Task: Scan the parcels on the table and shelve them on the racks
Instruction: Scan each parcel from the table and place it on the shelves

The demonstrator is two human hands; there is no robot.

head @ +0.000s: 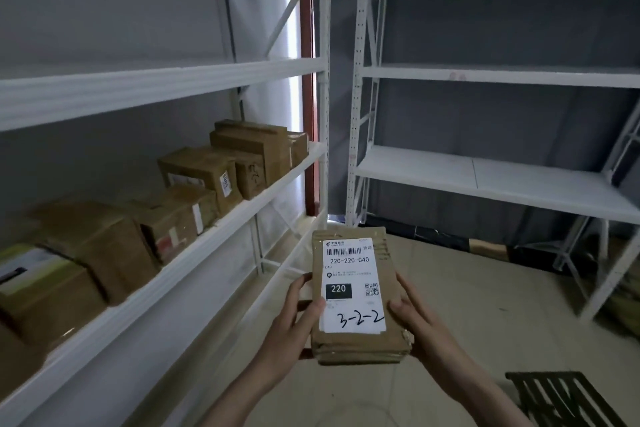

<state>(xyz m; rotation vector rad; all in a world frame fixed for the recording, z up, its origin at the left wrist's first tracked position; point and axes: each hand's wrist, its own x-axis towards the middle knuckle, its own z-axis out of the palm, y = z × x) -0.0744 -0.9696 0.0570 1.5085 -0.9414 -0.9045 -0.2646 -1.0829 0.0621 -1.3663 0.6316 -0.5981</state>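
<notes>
I hold a flat brown cardboard parcel [388, 288] in front of me, low in the middle of the view. Its white label shows a barcode, "220-220-C40", a black "220" box and handwritten "3-2-2". My left hand [294, 326] grips its left edge with the thumb on the label. My right hand [415, 326] grips its right edge. A white rack [207, 229] runs along my left, and its middle shelf carries several brown boxes [204, 170]. A second white rack [485, 177] stands ahead on the right with bare shelves.
A gap between the two racks ahead shows a grey wall and a red-brown door frame [307, 80]. Pale floor [467, 305] lies under the parcel. A dark slatted object [561, 399] sits at the bottom right. Dark items lie on the floor under the right rack.
</notes>
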